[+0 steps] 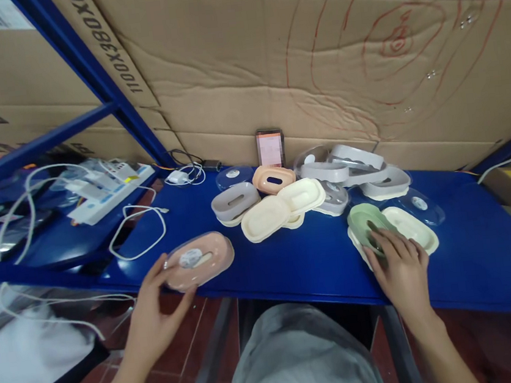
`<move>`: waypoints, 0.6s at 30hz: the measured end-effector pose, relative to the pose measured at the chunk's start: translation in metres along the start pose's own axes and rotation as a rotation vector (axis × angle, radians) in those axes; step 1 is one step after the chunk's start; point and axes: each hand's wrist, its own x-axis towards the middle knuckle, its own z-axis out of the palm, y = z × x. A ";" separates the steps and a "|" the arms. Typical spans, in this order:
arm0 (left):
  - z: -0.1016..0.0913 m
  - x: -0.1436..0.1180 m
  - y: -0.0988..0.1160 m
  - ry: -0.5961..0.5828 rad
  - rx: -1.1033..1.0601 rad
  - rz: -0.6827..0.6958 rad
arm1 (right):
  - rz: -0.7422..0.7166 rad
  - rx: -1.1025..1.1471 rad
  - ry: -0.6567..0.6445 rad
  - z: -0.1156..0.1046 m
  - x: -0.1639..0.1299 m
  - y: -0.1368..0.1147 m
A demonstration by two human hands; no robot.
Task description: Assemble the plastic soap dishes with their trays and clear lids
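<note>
At the front left of the blue table, my left hand (158, 310) grips the near-left end of a pink oval soap box (219, 258). Its clear lid carries a round white label. My right hand (399, 267) has its thumb and fingers closed on a green oval soap dish (364, 219), which has a slot in its bottom. Pale cream trays (414, 229) lie beneath and beside the green dish. A grey oval dish (235, 201), an orange dish (261, 180) and cream trays (265, 217) are grouped between the hands, farther back.
Several grey dishes (384, 184) are piled at the back right, with a clear lid (419, 203) beside them. A phone (270, 148) leans against the cardboard wall (223, 66). At the left are a power strip (99, 200) and looped white cables (140, 254).
</note>
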 end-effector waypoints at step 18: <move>0.117 0.070 0.097 -0.114 0.191 0.379 | -0.317 0.445 -0.363 0.002 -0.016 -0.046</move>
